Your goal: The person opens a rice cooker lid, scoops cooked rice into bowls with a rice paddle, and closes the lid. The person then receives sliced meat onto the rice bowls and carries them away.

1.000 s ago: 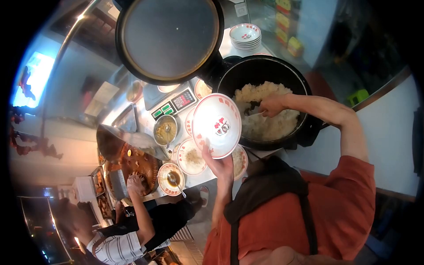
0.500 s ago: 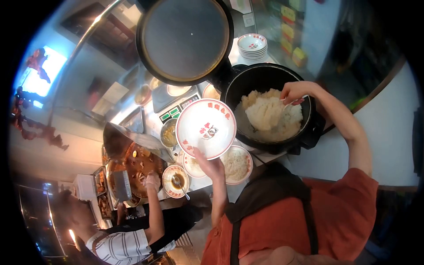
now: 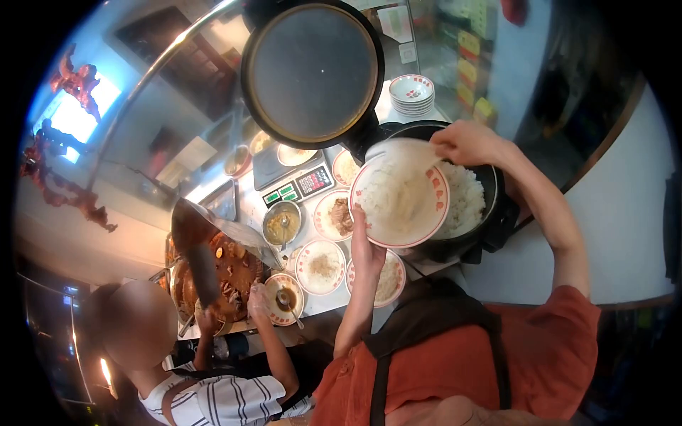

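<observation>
My left hand [image 3: 367, 247] grips a white plate [image 3: 443, 207] with red markings at its rim, tilted beside the cooker's mouth. White rice [image 3: 398, 202] now lies in that plate, smeared by motion. Above the plate's far edge, my right hand [image 3: 465, 144] is closed around the handle of a pale rice paddle [image 3: 406, 150], which is blurred. Behind and below them sits a black rice cooker [image 3: 495, 213], partly covered by the plate, with loose rice [image 3: 465, 202] inside. Its round lid [image 3: 312, 74] stands raised to the left.
Plates of rice [image 3: 320, 266], a metal bowl [image 3: 282, 224], a sauce bowl [image 3: 285, 300] and a scale [image 3: 305, 179] crowd the counter. Stacked bowls [image 3: 412, 96] stand behind the cooker. At left a co-worker [image 3: 220, 390] holds a cleaver [image 3: 206, 273] over a chopping board [image 3: 238, 273].
The plate, bare before, has moved right toward the cooker and now carries rice. My right hand has risen from the cooker with the paddle to the plate. The co-worker's cleaver has moved.
</observation>
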Available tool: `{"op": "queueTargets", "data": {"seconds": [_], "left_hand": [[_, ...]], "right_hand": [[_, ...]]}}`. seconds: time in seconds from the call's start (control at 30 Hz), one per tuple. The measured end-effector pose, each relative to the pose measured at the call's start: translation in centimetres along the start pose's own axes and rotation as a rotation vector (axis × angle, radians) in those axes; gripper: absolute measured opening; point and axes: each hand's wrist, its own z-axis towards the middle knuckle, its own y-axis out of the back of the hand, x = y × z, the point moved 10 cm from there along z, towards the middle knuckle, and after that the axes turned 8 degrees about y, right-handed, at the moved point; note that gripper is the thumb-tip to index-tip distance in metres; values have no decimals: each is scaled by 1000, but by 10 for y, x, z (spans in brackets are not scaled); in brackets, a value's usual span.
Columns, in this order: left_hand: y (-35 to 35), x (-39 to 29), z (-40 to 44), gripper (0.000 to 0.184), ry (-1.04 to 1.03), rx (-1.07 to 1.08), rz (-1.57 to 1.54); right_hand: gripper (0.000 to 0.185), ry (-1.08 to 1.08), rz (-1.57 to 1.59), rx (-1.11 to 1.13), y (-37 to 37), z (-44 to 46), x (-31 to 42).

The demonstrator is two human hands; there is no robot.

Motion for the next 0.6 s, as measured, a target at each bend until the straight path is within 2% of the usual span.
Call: {"op": "queueTargets", "data": {"seconds": [0.07, 0.13, 0.2, 0.23, 0.3, 0.33, 0.53, 0.6], "left_hand": [[4, 1, -1, 54, 9, -11, -15], [9, 2, -1, 55, 10, -23, -32], [9, 1, -1, 54, -2, -32, -28], [10, 0, -2, 54, -11, -38, -18], [10, -4, -1, 55, -24, -44, 4], [10, -7, -1, 55, -40, -42, 25], [25, -17, -3, 54, -70, -125, -56], [35, -16, -3, 54, -59, -137, -68]], "right_hand": [[19, -103, -213, -195, 38, -15, -7], [16, -87, -295, -192, 44, -26, 3], [22, 105, -298, -391, 54, -40, 32], [22, 105, -292, -386, 48, -43, 36], [33, 256, -612, -230, 18, -42, 64], [39, 338, -678, -228, 5, -46, 73], [35, 295, -633, -186, 1, -75, 79], [32, 276, -639, -98, 4, -76, 74]]}}
